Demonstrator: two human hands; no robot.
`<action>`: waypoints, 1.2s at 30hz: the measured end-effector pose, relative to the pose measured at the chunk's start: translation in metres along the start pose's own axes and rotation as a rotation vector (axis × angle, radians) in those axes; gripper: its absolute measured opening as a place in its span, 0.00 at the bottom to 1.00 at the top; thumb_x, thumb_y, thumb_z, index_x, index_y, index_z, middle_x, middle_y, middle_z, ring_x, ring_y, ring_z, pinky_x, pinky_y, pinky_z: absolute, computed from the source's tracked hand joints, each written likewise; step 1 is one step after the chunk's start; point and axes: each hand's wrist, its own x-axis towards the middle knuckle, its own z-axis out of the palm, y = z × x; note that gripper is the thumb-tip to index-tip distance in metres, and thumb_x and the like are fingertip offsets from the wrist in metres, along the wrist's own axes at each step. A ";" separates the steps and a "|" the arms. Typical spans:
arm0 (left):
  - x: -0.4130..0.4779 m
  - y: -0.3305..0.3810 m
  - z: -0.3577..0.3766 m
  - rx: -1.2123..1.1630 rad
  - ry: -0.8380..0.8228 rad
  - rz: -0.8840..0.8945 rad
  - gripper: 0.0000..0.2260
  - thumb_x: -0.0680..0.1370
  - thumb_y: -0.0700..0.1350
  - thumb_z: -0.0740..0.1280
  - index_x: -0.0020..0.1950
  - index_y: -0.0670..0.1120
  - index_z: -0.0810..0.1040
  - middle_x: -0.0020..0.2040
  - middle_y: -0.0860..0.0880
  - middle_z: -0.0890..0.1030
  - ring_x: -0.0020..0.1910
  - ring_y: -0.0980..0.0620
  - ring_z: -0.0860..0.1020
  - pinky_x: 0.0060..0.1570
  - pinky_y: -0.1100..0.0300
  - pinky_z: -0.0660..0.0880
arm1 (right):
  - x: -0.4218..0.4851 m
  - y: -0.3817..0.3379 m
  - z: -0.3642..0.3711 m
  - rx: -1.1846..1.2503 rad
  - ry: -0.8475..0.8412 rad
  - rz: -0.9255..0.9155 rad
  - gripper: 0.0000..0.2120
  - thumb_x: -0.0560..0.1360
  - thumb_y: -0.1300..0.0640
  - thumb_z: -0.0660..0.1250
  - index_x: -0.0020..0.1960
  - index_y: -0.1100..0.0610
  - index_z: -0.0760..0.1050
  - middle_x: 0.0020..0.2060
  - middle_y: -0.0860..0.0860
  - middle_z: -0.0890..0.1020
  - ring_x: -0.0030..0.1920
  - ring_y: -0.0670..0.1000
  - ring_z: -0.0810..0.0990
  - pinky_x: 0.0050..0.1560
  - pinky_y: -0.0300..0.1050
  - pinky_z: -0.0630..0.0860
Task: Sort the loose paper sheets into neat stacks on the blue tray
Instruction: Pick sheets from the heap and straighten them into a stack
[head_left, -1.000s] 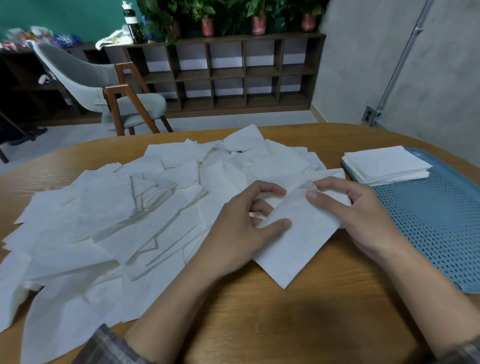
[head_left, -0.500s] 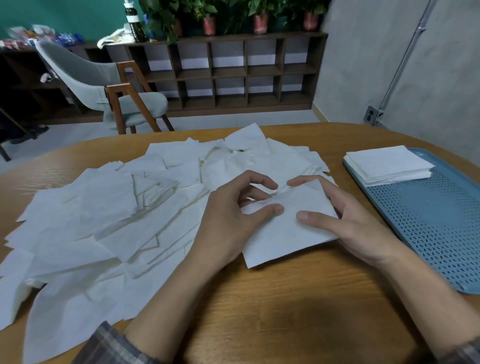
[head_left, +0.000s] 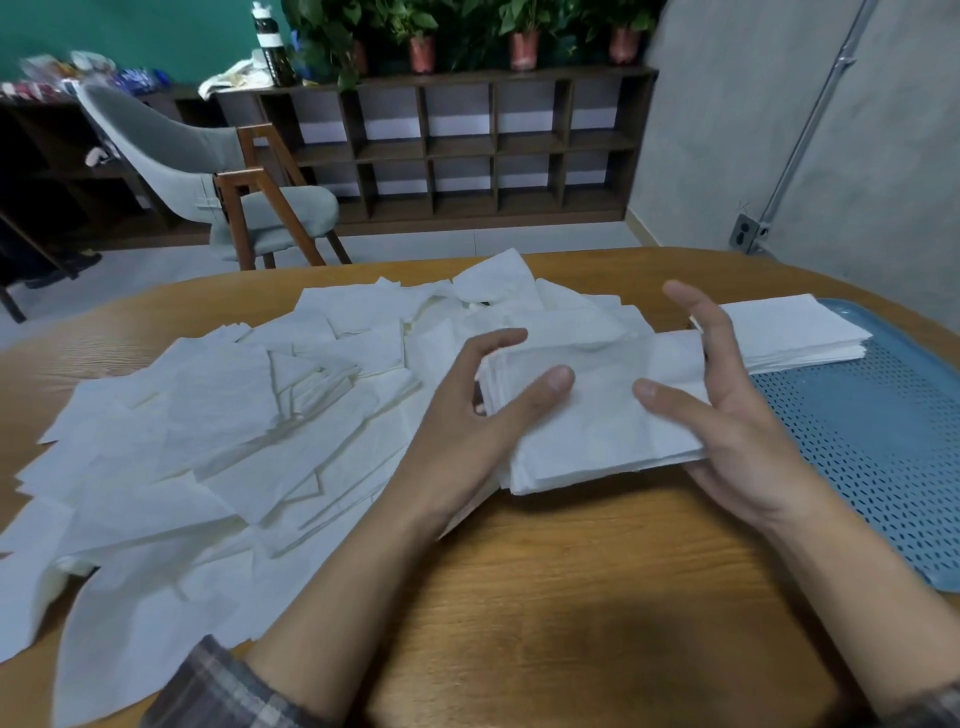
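Bundle of sheets (head_left: 602, 431) sat between hands | left hand (head_left: 467, 421) curled round its left edge | right hand (head_left: 737, 436) pinched right edge, thumb on top | stack (head_left: 795, 327) lay on blue tray (head_left: 862, 447)

Loose sheets (head_left: 218, 447) sprawl across bench (head_left: 571, 623) left half. Tray (head_left: 883, 457) at right edge, stack (head_left: 795, 327) on its far corner. Chair (head_left: 208, 176), shelf (head_left: 467, 145) behind.
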 end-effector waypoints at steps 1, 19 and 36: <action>0.000 -0.001 0.000 -0.011 -0.033 -0.025 0.27 0.67 0.64 0.76 0.66 0.66 0.76 0.61 0.60 0.81 0.53 0.67 0.81 0.49 0.69 0.79 | 0.000 0.001 0.000 -0.061 0.017 -0.007 0.36 0.74 0.61 0.74 0.73 0.33 0.67 0.68 0.47 0.79 0.66 0.54 0.81 0.62 0.51 0.82; 0.004 -0.012 -0.001 0.254 -0.101 0.112 0.34 0.76 0.55 0.78 0.74 0.72 0.62 0.70 0.69 0.71 0.68 0.62 0.74 0.67 0.54 0.78 | -0.001 -0.006 -0.007 -0.342 -0.036 0.058 0.15 0.72 0.60 0.76 0.57 0.47 0.87 0.58 0.36 0.86 0.62 0.33 0.79 0.60 0.27 0.71; 0.035 -0.041 0.006 0.709 0.115 0.529 0.12 0.79 0.47 0.75 0.62 0.51 0.82 0.63 0.57 0.77 0.66 0.57 0.75 0.64 0.59 0.73 | 0.015 -0.025 -0.030 -0.444 0.371 -0.168 0.13 0.78 0.60 0.75 0.60 0.47 0.85 0.56 0.36 0.86 0.61 0.32 0.78 0.58 0.22 0.69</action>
